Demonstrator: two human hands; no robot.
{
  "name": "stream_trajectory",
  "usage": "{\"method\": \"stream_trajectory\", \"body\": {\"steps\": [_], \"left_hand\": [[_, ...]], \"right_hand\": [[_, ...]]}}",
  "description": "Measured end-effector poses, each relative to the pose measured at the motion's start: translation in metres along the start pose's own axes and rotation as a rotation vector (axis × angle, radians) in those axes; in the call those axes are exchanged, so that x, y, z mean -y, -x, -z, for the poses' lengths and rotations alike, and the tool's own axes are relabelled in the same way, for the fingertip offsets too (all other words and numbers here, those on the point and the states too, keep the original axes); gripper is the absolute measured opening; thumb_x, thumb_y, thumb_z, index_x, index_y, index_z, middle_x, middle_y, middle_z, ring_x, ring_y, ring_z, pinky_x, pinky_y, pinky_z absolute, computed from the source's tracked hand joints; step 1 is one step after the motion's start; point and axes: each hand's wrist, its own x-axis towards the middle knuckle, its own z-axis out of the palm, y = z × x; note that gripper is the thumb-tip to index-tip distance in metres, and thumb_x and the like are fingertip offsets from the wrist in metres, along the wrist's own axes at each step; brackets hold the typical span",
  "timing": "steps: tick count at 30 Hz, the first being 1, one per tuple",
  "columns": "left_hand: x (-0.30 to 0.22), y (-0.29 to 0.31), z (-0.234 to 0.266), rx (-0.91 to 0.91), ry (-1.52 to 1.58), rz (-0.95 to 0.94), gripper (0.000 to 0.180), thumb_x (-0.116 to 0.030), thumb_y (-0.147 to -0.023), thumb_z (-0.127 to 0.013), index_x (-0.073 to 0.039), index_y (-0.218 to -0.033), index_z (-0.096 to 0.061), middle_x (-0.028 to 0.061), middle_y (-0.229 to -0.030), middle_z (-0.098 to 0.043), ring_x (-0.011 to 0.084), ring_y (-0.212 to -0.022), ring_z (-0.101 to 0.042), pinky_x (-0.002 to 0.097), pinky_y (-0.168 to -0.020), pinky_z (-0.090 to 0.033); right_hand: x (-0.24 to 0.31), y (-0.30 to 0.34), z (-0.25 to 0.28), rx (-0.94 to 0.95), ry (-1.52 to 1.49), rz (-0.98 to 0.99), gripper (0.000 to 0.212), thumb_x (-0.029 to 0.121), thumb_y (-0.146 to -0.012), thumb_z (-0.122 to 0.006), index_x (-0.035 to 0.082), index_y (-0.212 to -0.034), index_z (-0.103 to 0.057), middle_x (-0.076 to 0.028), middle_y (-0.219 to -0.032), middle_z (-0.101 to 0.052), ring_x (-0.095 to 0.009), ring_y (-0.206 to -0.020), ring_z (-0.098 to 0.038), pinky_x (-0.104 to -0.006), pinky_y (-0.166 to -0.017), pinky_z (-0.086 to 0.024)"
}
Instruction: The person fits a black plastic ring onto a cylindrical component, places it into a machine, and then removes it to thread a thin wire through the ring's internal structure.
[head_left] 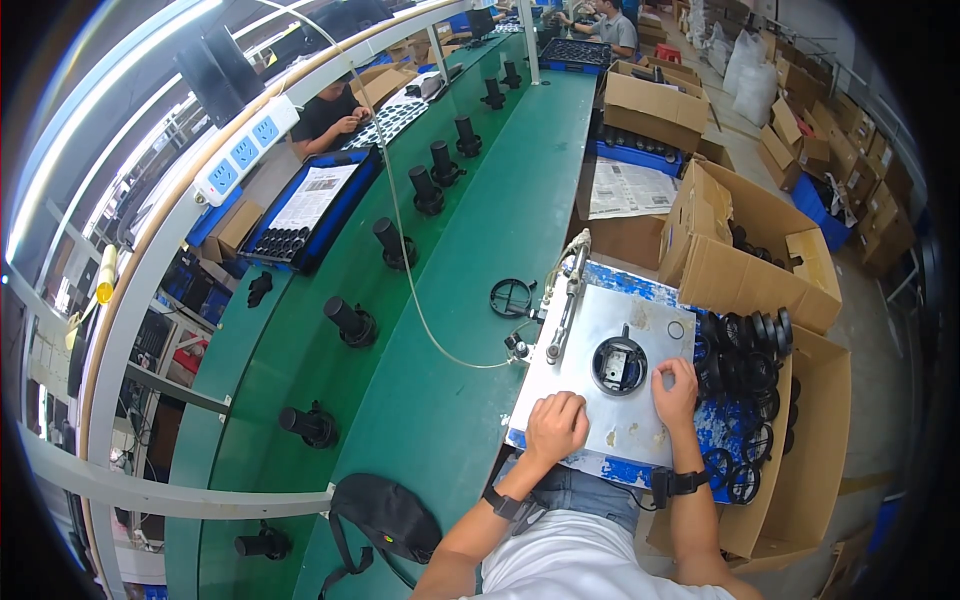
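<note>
A round black ring-shaped part [597,381] with a short stem sits on the bare metal plate [640,310] in front of me; something pale shows inside its opening. My left hand [557,428] rests at the plate's near left, its fingers curled in and closed; what they hold, if anything, is hidden. Just right of the black part, my right hand [676,388] is closed in a pinch, its fingertips near the part's rim. I cannot make out anything between them. A thin small ring [676,329] lies on the plate beyond my right hand.
A metal clamp-like fixture [568,300] stands along the plate's left edge. Black rings [745,365] are heaped at the right, beside open cardboard boxes [745,260]. Leftward runs a green conveyor [330,400] carrying black cylindrical parts [350,320]. A black bag [385,515] lies nearby; people work farther off.
</note>
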Motion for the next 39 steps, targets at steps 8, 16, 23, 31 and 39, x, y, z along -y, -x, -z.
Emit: {"method": "stream_trajectory", "body": {"steps": [8, 16, 23, 31, 39], "left_hand": [[0.001, 0.009, 0.004, -0.017, -0.039, 0.064, 0.012, -0.006, -0.074, -0.064, -0.006, -0.086, -0.063, 0.0075, -0.082, -0.062, 0.0251, -0.073, -0.06, 0.0352, -0.064, -0.044], [0.006, 0.013, -0.017, 0.003, 0.025, 0.003, 0.021, -0.015, -0.07, -0.063, -0.006, -0.088, -0.054, 0.0093, -0.086, -0.052, 0.0275, -0.08, -0.055, 0.0388, -0.074, -0.043], [0.017, 0.023, -0.027, -0.132, -0.005, 0.054, 0.016, -0.013, -0.068, -0.064, -0.008, -0.079, -0.054, 0.0083, -0.082, -0.051, 0.0269, -0.076, -0.054, 0.0379, -0.07, -0.041], [0.019, 0.043, -0.009, -0.117, 0.166, 0.025, 0.016, -0.011, -0.068, -0.064, -0.005, -0.08, -0.056, 0.0115, -0.086, -0.055, 0.0308, -0.084, -0.054, 0.0424, -0.075, -0.043], [0.112, 0.13, 0.095, -0.183, -0.549, 0.715, 0.053, -0.018, -0.086, -0.061, -0.006, -0.135, -0.047, 0.0223, -0.145, -0.038, 0.0446, -0.134, -0.034, 0.0527, -0.109, -0.031]], "right_hand": [[0.001, 0.001, -0.008, 0.017, 0.003, 0.059, 0.008, 0.005, -0.076, -0.066, 0.004, -0.079, -0.058, -0.011, -0.083, -0.059, -0.031, -0.082, -0.057, -0.0382, -0.076, -0.044], [-0.057, 0.0, 0.0, 0.073, 0.078, -0.064, 0.019, 0.015, -0.088, -0.066, -0.001, -0.097, -0.064, -0.011, -0.091, -0.066, -0.022, -0.084, -0.06, -0.0339, -0.079, -0.049], [-0.061, -0.008, -0.01, 0.186, 0.031, 0.019, 0.023, 0.021, -0.092, -0.065, -0.002, -0.099, -0.065, -0.008, -0.087, -0.065, -0.018, -0.078, -0.058, -0.0313, -0.074, -0.048], [-0.069, -0.004, -0.007, 0.18, -0.017, -0.02, 0.022, 0.019, -0.093, -0.063, -0.002, -0.1, -0.064, -0.007, -0.087, -0.065, -0.016, -0.079, -0.058, -0.0298, -0.076, -0.049], [-0.044, -0.001, -0.009, 0.142, 0.005, -0.03, 0.014, 0.013, -0.088, -0.064, 0.0, -0.092, -0.064, -0.01, -0.087, -0.065, -0.022, -0.081, -0.061, -0.0321, -0.078, -0.048]]}}
